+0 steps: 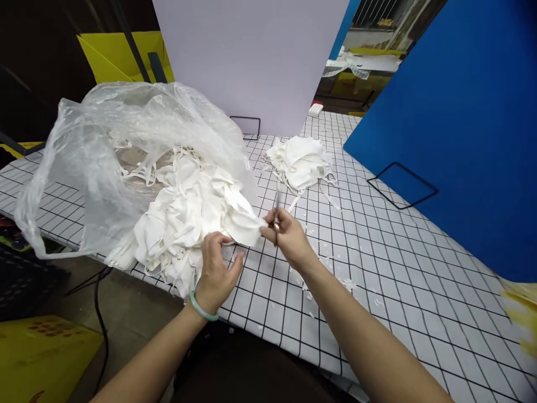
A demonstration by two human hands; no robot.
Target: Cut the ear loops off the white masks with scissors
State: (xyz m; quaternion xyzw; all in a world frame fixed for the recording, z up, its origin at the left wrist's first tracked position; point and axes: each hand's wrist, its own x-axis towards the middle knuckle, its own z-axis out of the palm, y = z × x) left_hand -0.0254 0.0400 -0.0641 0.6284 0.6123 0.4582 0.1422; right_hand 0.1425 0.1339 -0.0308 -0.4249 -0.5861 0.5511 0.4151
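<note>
A heap of white fabric masks with straps [184, 224] spills out of a clear plastic bag [104, 151] at the table's left edge. My left hand [216, 268], a green bangle on its wrist, pinches the lower edge of one white mask [243, 224] pulled from the heap. My right hand [287, 235] is closed around small metal scissors [277, 210], blades pointing up, right at the corner of that mask. A smaller pile of white masks [302, 159] lies further back on the table.
The table has a white cloth with a black grid [377, 263], strewn with small white clippings. A white board [251, 56] stands at the back, a blue board [453, 123] at the right on a wire stand. Yellow crates lie on the floor at left.
</note>
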